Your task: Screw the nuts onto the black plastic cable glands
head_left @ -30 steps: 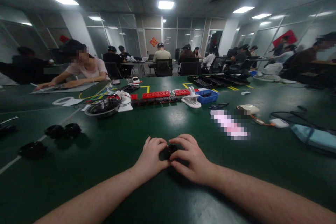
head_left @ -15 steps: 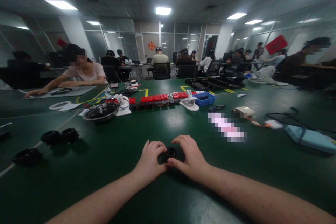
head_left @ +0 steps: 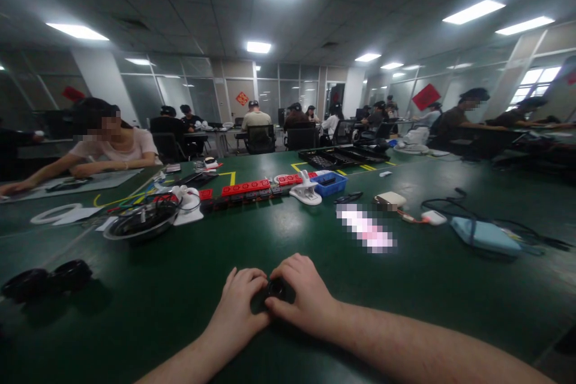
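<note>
A small black round part [head_left: 276,288] with a ring-shaped top is on the green table [head_left: 189,324], between my two hands. My right hand [head_left: 301,297] curls round its right side, with thumb and fingers closed on it. On the other side, my left hand [head_left: 243,300] is curved, its fingertips against the part's left edge and its thumb near my right thumb. Both hands rest low over the table, and the underside of the part is hidden.
Black round parts [head_left: 72,275] lie at left. Farther back are a metal bowl [head_left: 140,222], red blocks [head_left: 245,188], a white clip stand [head_left: 306,189] and a blue tray [head_left: 330,183]. A light-blue case [head_left: 486,236] with cables lies right. A person [head_left: 114,147] sits at back left.
The view has shifted right and tilted up, so the table things appear farther left. My right hand's fingers have closed in on the black part.
</note>
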The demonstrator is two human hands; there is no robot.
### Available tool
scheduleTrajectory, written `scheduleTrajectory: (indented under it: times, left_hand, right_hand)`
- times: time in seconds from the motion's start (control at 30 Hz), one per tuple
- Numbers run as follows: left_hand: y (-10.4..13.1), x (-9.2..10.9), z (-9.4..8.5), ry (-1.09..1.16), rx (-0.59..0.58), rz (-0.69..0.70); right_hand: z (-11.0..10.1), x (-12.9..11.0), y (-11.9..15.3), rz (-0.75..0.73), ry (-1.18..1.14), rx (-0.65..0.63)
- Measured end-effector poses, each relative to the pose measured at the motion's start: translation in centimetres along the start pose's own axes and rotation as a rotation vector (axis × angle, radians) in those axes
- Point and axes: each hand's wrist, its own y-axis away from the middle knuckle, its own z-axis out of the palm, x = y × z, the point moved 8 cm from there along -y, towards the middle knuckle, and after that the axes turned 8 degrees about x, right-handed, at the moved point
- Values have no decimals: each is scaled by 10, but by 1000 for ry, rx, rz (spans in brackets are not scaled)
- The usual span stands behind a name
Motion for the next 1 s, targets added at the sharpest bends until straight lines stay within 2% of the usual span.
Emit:
scheduleTrajectory:
  times: [0.27, 0.57, 0.7, 0.77, 0.83, 0.87, 0.93, 1.0]
  left_hand:
    - [0, -2, 3, -8, -16, -10]
    - [0, -3, 4, 10, -8, 16]
    - [0, -4, 5, 8, 2, 15]
    - [0, -4, 4, 0, 16, 17]
    - [0, -4, 3, -10, 21, 22]
    - [0, -4, 3, -15, 16, 24]
    - [0, -5, 5, -22, -3, 23]
    - [0, -8, 8, -25, -22, 14]
  right_hand:
    - [2, -6, 1, -82, -64, -9]
    - [2, -15, 3, -155, -112, -99]
    - [0, -15, 5, -170, -152, -51]
    - [-12, -14, -1, -129, -199, 14]
    - [-34, -12, -11, -52, -314, 58]
    - [-46, -11, -16, 25, -437, 45]
    - [-68, -14, -22, 187, -753, -69]
    - [-94, -23, -22, 269, -959, -147]
